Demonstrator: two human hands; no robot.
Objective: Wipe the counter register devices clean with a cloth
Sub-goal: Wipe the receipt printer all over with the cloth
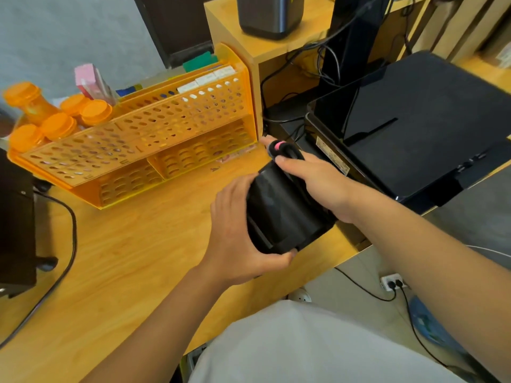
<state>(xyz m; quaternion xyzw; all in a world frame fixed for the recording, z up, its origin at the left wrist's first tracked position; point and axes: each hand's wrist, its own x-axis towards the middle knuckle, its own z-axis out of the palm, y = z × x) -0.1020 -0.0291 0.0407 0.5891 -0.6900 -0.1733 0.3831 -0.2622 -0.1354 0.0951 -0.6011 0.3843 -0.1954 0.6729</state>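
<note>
Register devices sit on the wooden counter point(132, 272), and one small black box point(284, 214) – maybe a printer – is close to the front edge, held in both hands. The left hand point(237, 239) wraps its side, fingers bent tight on it. The right hand point(318, 183) presses on top, fingers closed on the box and on a dark bundle with a pink band point(279, 147); I cannot tell if that is the cloth. A slip could drop the box off the edge – or tug the wires point(298, 128) behind it.

Orange perforated organiser point(154, 134) beside orange-lidded bottles point(59, 114) on wooden counter point(132, 258)
</note>
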